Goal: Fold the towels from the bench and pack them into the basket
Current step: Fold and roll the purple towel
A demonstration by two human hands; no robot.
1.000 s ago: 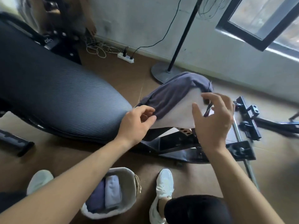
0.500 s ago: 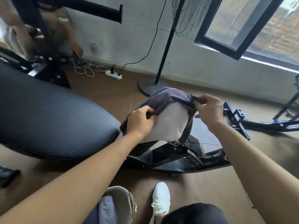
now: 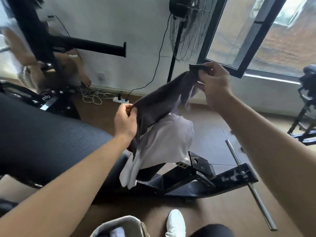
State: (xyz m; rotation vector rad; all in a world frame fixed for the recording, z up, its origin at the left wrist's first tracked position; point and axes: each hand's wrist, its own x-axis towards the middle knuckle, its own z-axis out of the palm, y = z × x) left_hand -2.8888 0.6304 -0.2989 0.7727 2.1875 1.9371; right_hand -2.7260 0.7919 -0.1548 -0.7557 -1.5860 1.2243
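Raised higher, the dark towel stretches between left hand and right hand, both pinching it.

White lettering, seemingly "alo", on black machine frame, far left

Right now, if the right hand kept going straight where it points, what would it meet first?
Probably the fan: the right hand, pinching the dark towel, points up-left at its cage. Depth unclear.

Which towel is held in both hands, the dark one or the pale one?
The dark grey towel, stretched between the left hand and right hand; the pale towel just hangs over the bench end.
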